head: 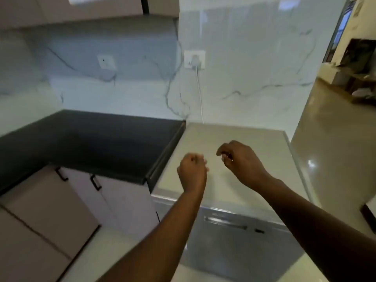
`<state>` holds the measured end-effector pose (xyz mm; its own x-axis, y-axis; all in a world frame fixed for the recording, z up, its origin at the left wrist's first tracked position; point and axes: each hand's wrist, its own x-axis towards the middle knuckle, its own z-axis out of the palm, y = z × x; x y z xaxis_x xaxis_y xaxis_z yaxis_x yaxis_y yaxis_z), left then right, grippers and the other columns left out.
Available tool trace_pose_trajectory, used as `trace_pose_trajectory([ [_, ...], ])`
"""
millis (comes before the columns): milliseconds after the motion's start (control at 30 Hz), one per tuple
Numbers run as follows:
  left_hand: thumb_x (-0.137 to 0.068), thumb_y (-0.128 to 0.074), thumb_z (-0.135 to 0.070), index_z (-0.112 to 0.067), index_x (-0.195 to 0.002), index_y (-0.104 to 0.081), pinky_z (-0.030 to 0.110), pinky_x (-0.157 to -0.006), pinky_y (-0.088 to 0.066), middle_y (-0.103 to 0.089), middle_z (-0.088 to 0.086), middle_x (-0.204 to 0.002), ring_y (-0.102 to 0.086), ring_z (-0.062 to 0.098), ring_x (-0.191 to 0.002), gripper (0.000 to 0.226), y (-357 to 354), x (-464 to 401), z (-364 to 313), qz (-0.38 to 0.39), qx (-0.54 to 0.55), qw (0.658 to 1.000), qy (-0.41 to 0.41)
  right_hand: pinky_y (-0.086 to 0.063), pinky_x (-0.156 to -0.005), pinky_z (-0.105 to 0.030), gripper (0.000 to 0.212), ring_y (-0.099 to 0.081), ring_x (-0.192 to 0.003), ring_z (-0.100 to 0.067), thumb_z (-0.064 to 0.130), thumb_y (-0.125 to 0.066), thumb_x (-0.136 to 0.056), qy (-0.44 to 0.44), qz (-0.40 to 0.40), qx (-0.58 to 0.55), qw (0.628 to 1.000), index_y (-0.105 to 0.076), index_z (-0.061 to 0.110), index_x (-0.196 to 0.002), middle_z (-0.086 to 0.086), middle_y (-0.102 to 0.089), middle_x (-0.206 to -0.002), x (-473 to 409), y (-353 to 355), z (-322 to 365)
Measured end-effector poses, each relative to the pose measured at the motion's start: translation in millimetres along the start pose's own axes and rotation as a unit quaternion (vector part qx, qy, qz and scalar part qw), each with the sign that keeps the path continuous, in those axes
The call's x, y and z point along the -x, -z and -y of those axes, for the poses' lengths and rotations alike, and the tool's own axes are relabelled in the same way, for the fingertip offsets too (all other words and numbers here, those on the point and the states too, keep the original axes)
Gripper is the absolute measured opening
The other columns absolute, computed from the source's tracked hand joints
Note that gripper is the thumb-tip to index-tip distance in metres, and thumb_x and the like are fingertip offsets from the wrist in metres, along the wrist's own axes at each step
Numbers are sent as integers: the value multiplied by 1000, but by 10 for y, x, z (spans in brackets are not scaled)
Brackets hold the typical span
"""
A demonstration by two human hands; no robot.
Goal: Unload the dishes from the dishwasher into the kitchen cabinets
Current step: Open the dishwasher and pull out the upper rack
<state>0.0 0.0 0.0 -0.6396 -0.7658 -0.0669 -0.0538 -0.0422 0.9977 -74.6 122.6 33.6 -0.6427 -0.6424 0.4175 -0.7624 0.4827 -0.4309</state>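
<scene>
The grey dishwasher [234, 237] stands to the right of the counter with its door closed; its recessed handle [225, 222] runs along the top of the front. No dishes are in sight. Both of my hands hover above the dishwasher's flat top [240, 135]. My left hand [192, 173] is curled into a fist and holds nothing. My right hand [241, 161] is a little farther right and back, fingers curled down toward the palm, also holding nothing.
A black countertop [91, 143] runs left of the dishwasher, with lower cabinet doors [46, 202] and black handles beneath it. Upper cabinets [91, 9] hang above. A white cable [200, 98] drops from a wall socket behind the dishwasher. Open floor [335, 149] lies to the right.
</scene>
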Motion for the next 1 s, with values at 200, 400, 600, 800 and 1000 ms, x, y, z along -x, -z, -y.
trace_pose_trajectory([
  [200, -77, -61, -10, -5, -60, -56, 28, -62, -49, -57, 7, -54, -55, 20, -51, 18, -141, 48, 1582, -54, 46, 946, 317, -48, -81, -32, 25, -55, -103, -18, 14, -56, -90, -47, 132, 47, 989, -62, 23, -113, 2, -59, -110, 489, -696, -838],
  [400, -88, -65, -9, -2, -68, -61, 25, -51, -47, -62, 11, -58, -54, 15, -44, 21, -529, 85, 2229, -104, 170, 915, 351, -46, -87, -31, 30, -50, -110, -19, 13, -58, -88, -27, 164, 25, 986, -63, 22, -117, 3, -59, -119, 764, -1293, -1423],
  [600, -98, -50, -29, -4, -124, -57, 29, -70, -59, -68, 14, -106, -67, 24, -93, 37, -722, 299, 2431, -86, 372, 884, 271, -46, -79, -29, 22, -62, -100, -24, 23, -69, -80, -33, 88, 44, 995, -72, 22, -101, 2, -67, -109, 819, -1434, -1523],
  [800, -96, -51, -28, -3, -132, -50, 41, -97, -50, -60, 22, -127, -59, 33, -118, 43, -698, 328, 2596, 10, 411, 889, 203, -37, -77, -22, 35, -58, -110, -20, 28, -74, -79, -25, 124, 40, 991, -70, 21, -113, 5, -62, -119, 800, -1334, -1480],
  [1000, -89, -58, -31, -10, -118, -57, 33, -85, -54, -69, 12, -106, -68, 22, -98, 35, -743, 320, 2511, 17, 321, 934, 156, -34, -77, -25, 37, -55, -109, -26, 25, -73, -81, -40, 133, 65, 988, -68, 15, -116, -5, -61, -116, 801, -1399, -1409],
])
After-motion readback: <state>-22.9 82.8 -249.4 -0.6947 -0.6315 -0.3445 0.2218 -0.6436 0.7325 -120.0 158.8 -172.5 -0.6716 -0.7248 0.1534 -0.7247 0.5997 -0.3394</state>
